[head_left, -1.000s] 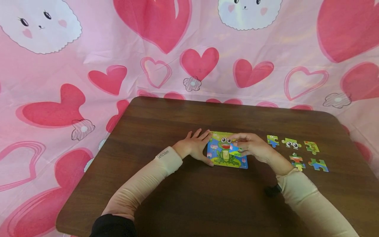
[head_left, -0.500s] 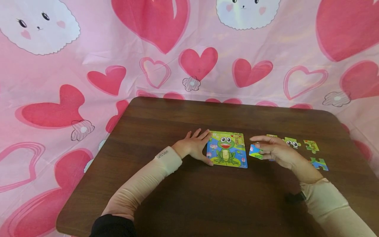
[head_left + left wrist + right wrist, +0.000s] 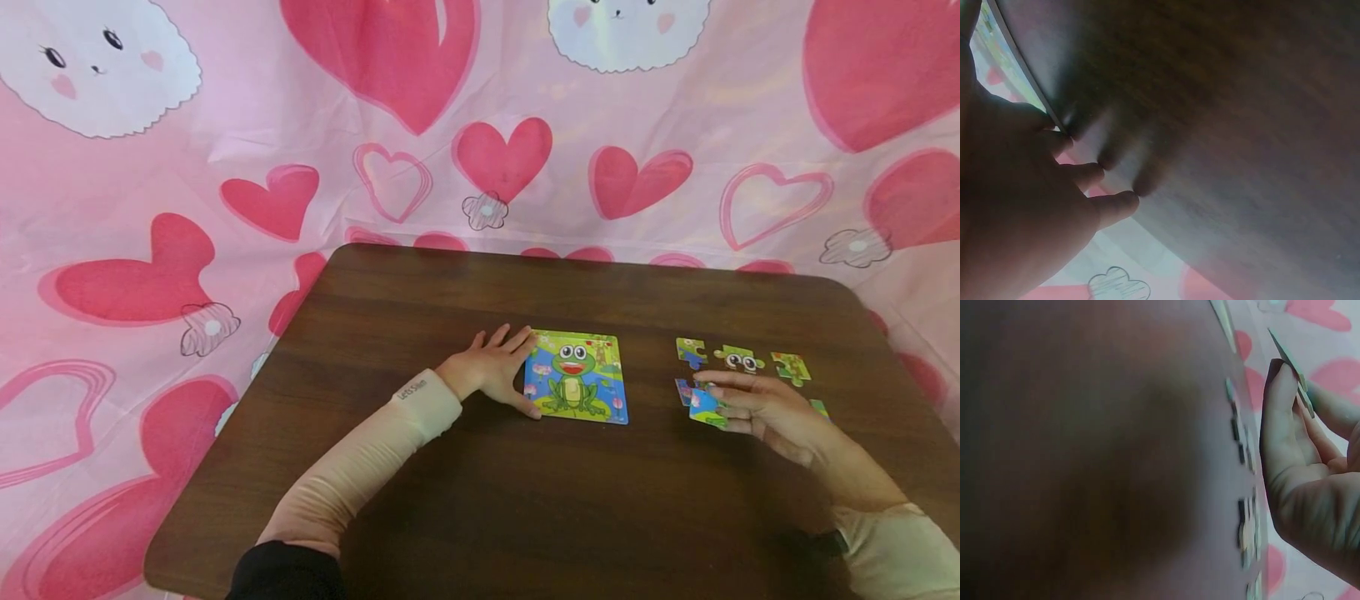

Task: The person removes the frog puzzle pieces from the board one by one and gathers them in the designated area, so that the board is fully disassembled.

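Observation:
In the head view, a square puzzle board [image 3: 573,379] with a frog picture lies flat mid-table. My left hand [image 3: 489,371] is spread along the board's left side, thumb and fingertips at its edge. The left wrist view shows these fingers [image 3: 1113,208] nearly straight near the board's rim. Right of the board, my right hand [image 3: 768,414] pinches a blue and green puzzle piece [image 3: 703,408] between thumb and fingers. That piece [image 3: 1290,365] appears edge-on and raised off the table in the right wrist view. Another puzzle piece [image 3: 683,392] lies partly hidden behind it.
Several loose puzzle pieces lie at the right: a corner piece [image 3: 690,351], one with frog eyes [image 3: 739,361] and one farther right [image 3: 791,366]. My right hand covers others partly. A pink heart-print cloth [image 3: 637,108] hangs behind the dark wooden table [image 3: 465,283].
My right hand has moved from over the board to the loose pieces at the right, carrying the blue and green puzzle piece. The left hand and the board have stayed in place.

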`<state>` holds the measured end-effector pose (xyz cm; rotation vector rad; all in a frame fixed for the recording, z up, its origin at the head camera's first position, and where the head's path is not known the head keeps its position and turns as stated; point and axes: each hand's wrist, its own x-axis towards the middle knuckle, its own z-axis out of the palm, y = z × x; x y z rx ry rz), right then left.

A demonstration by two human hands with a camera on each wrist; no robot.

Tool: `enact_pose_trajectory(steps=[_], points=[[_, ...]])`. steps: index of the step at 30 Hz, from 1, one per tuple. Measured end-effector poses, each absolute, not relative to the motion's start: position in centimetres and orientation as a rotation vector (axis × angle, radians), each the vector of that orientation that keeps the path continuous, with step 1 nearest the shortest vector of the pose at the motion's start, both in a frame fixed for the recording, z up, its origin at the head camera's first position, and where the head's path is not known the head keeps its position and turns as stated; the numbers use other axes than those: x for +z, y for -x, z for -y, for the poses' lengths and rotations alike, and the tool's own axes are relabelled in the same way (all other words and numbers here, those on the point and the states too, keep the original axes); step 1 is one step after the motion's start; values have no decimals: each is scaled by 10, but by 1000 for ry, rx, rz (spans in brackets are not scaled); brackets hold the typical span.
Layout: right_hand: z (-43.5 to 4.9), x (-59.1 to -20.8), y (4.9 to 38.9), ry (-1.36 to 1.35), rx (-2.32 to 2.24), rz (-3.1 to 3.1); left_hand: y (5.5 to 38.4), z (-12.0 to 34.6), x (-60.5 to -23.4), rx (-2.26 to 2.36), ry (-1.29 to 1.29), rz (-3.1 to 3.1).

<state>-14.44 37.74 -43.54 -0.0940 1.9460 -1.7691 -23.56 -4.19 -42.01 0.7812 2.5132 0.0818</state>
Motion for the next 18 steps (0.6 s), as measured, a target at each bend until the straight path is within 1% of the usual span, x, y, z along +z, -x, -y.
enact_pose_trajectory(steps=[5, 10, 18], points=[[-387, -438, 135, 81, -1743, -1910, 234, 42, -418, 42, -802, -2538], [-388, -443, 128, 133, -1701, -1892, 232, 42, -417, 10, -806, -2553], [-388, -443, 125, 147, -1668, -1901, 233, 41, -415, 23, -808, -2548]])
